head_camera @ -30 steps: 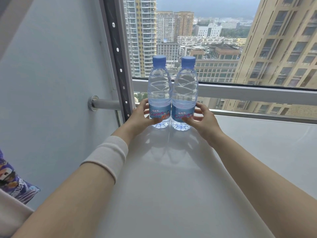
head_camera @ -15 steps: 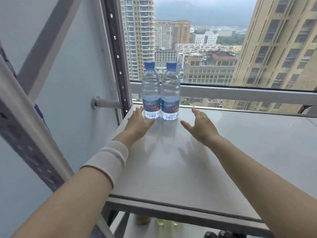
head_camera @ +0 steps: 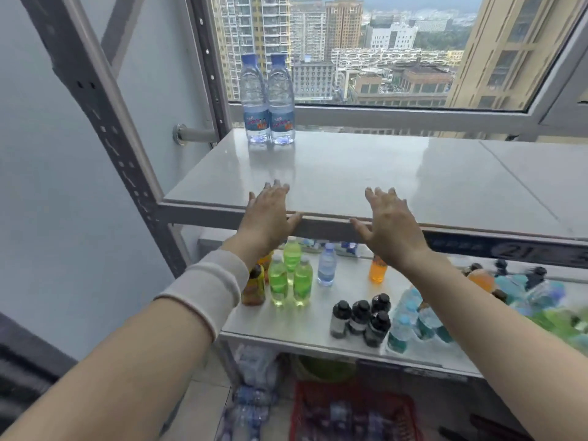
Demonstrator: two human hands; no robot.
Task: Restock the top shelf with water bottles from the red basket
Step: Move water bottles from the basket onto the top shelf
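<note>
The water bottles [head_camera: 253, 117] carry blue labels with red lettering, too blurred to read. A dark strip [head_camera: 496, 249] on the shelf rail [head_camera: 324, 226] shows large digits (possibly "21").

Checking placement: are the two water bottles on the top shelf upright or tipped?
Upright. Both water bottles stand on their bases at the back left of the top shelf, blue caps up.

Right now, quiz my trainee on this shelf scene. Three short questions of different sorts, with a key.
1. True or false: the left hand grips a water bottle.
2. How many water bottles stand on the top shelf? A) one B) two C) four
3. Fill in: the red basket sits ___ the lower shelf.

Key: 1. False; its fingers are spread over the shelf's front edge and hold nothing. 2. B; they stand upright, side by side, at the back left corner. 3. Below, on the floor.
</note>
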